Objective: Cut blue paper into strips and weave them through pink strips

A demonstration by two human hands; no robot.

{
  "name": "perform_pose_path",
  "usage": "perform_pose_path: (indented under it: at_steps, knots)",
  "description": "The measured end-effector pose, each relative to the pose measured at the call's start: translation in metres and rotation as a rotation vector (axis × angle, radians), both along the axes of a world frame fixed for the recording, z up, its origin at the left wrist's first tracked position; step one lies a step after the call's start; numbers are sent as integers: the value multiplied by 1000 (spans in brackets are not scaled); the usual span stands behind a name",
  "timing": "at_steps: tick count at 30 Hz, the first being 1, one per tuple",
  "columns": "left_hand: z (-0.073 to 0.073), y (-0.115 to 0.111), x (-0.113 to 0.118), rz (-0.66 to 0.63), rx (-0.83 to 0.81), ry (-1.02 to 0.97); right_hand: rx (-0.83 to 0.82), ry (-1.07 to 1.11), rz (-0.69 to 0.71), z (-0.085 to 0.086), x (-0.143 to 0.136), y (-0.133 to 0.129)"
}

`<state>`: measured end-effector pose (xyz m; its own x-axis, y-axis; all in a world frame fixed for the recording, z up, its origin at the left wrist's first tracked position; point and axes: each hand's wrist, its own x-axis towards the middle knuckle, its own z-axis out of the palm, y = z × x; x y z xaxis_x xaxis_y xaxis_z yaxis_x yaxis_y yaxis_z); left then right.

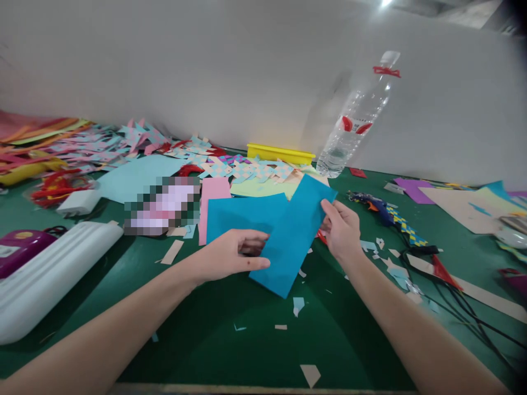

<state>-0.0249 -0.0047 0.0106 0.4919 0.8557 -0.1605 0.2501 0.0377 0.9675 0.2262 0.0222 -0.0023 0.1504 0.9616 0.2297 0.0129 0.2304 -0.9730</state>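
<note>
A blue rectangular sheet (293, 238) hangs tilted above the green table. My right hand (341, 225) pinches its upper right edge between thumb and fingers. At the sheet's lower left side is my left hand (242, 253), its thumb apart from the curled fingers and its fingertips near or at the edge; no grip on the sheet shows. Behind the held sheet, a second blue sheet (242, 213) lies on the table, partly over a pink sheet (214, 189).
A clear bottle (356, 120) leans at the back beside a yellow strip (280, 154). On the left are a white device (57, 274), a white adapter (79, 202) and a pixelated phone-like object (164, 208). Black cables (465, 307) lie right; paper scraps (298, 305) are scattered around.
</note>
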Motion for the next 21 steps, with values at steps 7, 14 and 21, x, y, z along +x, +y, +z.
perform_pose_path:
  at_steps: [7, 14, 21]
  knots:
    - [-8, 4, 4, 95, -60, -169, -222, -221, 388, 5, -40, -35]
    - [-12, 6, 3, 93, 9, -81, -225, -267, 365, 2, -43, -34]
    - [-12, 7, 3, 147, 70, -23, -188, -218, 410, -3, -41, -34]
